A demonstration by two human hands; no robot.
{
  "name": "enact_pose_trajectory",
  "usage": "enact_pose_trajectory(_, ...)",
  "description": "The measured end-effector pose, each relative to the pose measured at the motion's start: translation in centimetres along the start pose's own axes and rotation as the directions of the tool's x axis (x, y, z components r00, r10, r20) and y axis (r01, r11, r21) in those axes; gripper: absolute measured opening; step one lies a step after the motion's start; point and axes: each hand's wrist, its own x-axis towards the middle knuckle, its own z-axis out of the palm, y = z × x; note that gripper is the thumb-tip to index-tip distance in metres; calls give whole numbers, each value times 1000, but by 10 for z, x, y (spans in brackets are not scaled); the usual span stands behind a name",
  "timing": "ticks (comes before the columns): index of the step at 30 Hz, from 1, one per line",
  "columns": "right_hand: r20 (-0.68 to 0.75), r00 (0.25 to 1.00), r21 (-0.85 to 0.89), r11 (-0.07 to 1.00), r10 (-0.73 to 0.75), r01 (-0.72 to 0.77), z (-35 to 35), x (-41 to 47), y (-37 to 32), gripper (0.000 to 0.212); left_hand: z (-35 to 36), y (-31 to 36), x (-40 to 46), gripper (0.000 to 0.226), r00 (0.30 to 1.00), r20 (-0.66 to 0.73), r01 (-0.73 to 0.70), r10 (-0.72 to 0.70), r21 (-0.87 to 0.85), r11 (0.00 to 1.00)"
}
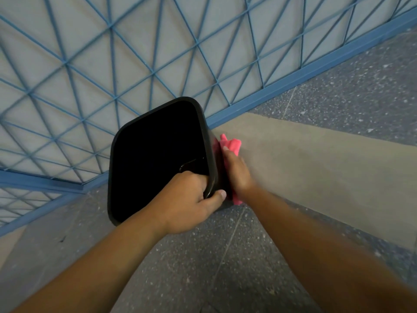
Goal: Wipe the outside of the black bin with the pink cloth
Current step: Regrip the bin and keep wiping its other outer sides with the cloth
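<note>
The black bin (126,143) is seen from above, its dark opening facing me in the middle of the view. My left hand (189,202) grips its near right rim, fingers inside and thumb outside. My right hand (237,170) lies flat against the bin's right outer wall and presses the pink cloth (231,144) onto it. Pink cloth shows above the fingertips and below the wrist. The rest of the bin's outside is hidden from this angle.
A blue metal lattice grille (112,64) with a blue frame stands right behind and left of the bin. A smooth grey-beige ledge (316,159) runs to the right. Speckled grey floor (214,267) lies below my arms.
</note>
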Motion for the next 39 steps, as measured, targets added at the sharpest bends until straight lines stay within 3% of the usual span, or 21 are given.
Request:
enact_pose_trajectory(2, 7, 976, 14, 976, -216, 216, 10, -13, -4, 61, 1, 1, -2, 44, 1000, -3, -23, 23, 25, 999)
enact_pose_trajectory(3, 22, 967, 59, 966, -253, 252, 11, -15, 0, 60, 0, 1, -2, 43, 1000, 0, -30, 30, 34, 999)
enact_pose_trajectory(5, 53, 978, 93, 976, -204, 199, 9, -9, 4, 71, -1, 1, -1, 43, 999, 2, -33, 33, 39, 999)
enact_pose_trajectory(9, -1, 998, 34, 998, 55, -55, -7, 9, 2, 81, -4, 2, 0, 46, 1000, 18, -7, 7, 25, 1000)
enact_pose_trajectory(13, 37, 995, -61, 994, -90, 92, -4, -4, -4, 68, -3, 2, 0, 42, 1000, 20, 4, -4, 20, 1000)
enact_pose_trajectory(16, 43, 996, -27, 997, -77, 78, 1, -15, -11, 92, -4, 3, 1, 39, 1000, 14, 5, -5, 43, 999)
enact_pose_trajectory(19, 15, 1000, 230, 973, 11, -15, -2, 10, 15, 113, -4, 4, 0, 40, 999, 27, 17, -18, 38, 999)
enact_pose_trajectory(21, 22, 1000, 273, 962, 8, -14, 1, 12, 16, 94, -4, 3, -1, 40, 999, 33, 27, -28, 33, 999)
enact_pose_trajectory(23, 17, 998, 198, 979, -54, 49, 8, -1, -1, 68, -4, 2, 0, 40, 1000, 27, 6, -7, 42, 999)
enact_pose_trajectory(25, 6, 999, 148, 988, -52, 50, 10, -3, -3, 77, -4, 3, 0, 39, 1000, 20, -11, 10, 61, 998)
enact_pose_trajectory(27, -2, 1000, 217, 976, 21, -20, 7, 1, 2, 94, -4, 5, -1, 39, 1000, 19, -8, 7, 56, 998)
enact_pose_trajectory(30, 1, 998, 125, 991, 57, -57, 4, -7, -10, 80, -4, 6, -1, 40, 1000, 21, 7, -8, 66, 998)
enact_pose_trajectory(32, -22, 1000, 49, 999, -19, 20, 3, -17, -12, 74, -4, 6, 0, 41, 1000, 22, 3, -5, 62, 998)
enact_pose_trajectory(36, -1, 1000, 163, 987, 7, -7, 3, -13, 3, 92, -3, 7, -1, 41, 1000, 10, 10, -11, 58, 998)
enact_pose_trajectory(39, 53, 998, 256, 965, 42, -54, -12, -2, 26, 71, -3, 8, -1, 45, 999, 15, 27, -28, 47, 999)
